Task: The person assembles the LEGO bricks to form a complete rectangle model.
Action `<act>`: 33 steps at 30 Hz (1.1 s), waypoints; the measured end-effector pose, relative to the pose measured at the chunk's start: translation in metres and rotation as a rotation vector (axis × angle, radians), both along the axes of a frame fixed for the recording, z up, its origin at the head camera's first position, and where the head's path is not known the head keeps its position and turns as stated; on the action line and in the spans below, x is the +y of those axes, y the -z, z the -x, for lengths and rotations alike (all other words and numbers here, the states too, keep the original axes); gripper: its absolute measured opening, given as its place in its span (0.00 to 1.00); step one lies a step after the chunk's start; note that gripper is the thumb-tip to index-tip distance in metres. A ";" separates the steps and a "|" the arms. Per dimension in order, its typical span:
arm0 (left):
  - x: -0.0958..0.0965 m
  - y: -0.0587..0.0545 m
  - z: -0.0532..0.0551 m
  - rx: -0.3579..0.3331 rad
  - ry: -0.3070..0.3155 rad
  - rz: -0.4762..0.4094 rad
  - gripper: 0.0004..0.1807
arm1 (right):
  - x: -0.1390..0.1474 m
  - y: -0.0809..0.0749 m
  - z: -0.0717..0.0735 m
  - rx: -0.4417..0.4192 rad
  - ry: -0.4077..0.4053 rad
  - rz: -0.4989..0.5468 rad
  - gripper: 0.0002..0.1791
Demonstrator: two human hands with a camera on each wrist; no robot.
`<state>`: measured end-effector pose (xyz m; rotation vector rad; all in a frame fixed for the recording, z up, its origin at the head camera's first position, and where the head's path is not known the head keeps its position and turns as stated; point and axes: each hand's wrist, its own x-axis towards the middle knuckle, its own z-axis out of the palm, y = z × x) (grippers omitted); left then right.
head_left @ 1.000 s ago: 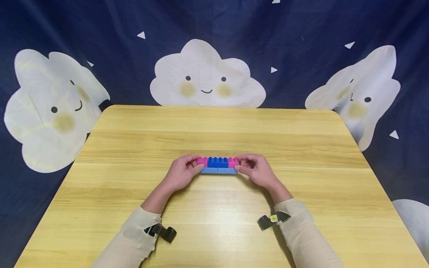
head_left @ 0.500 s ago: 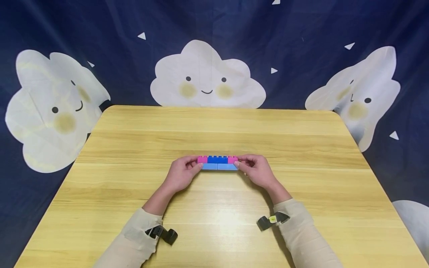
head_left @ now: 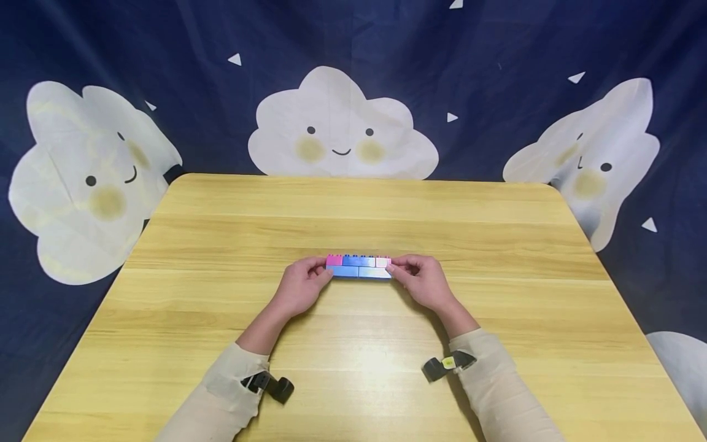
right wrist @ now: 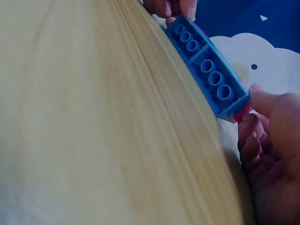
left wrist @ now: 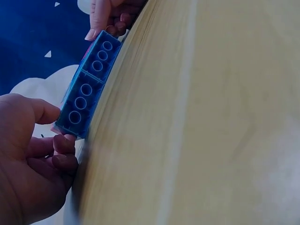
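Between my two hands is a joined row of toy building bricks (head_left: 358, 262). Its upper layer has a dark blue brick in the middle with a pink brick (head_left: 334, 260) at each end. Two light blue bricks (head_left: 343, 271) lie side by side beneath. My left hand (head_left: 301, 285) pinches the left end, thumb on the near face. The right end is pinched by my right hand (head_left: 422, 279) in the same way. Both wrist views show the hollow undersides (left wrist: 89, 86) of the lower bricks, tilted toward me and lifted off the table.
A wooden table (head_left: 353, 215) lies under the hands. Behind it hangs a dark blue curtain (head_left: 210, 110) printed with white clouds. Each sleeve carries a black wrist camera, one on the left (head_left: 270, 385) and one on the right (head_left: 439, 367).
The brick row has tipped back: its studs now point more away and the near faces show more fully. Glare has appeared on its right part. Both hands keep their hold, almost in place.
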<state>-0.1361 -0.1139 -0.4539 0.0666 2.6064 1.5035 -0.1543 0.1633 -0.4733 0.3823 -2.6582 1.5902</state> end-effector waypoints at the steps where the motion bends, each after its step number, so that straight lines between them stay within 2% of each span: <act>1: 0.000 0.000 0.000 -0.001 0.003 0.004 0.20 | 0.000 -0.001 0.000 -0.008 -0.005 0.003 0.09; 6: 0.000 0.000 0.001 -0.002 0.017 0.017 0.21 | -0.001 -0.003 -0.002 -0.042 -0.024 0.005 0.12; 22: 0.000 -0.003 0.003 -0.011 0.048 0.063 0.21 | -0.003 -0.005 -0.001 -0.026 -0.008 -0.043 0.14; 30: 0.000 -0.002 0.002 -0.010 0.052 0.073 0.22 | -0.003 -0.007 -0.003 -0.050 0.002 -0.067 0.16; 33: 0.000 -0.003 0.002 -0.005 0.054 0.064 0.20 | -0.003 -0.008 -0.003 -0.068 0.003 -0.067 0.16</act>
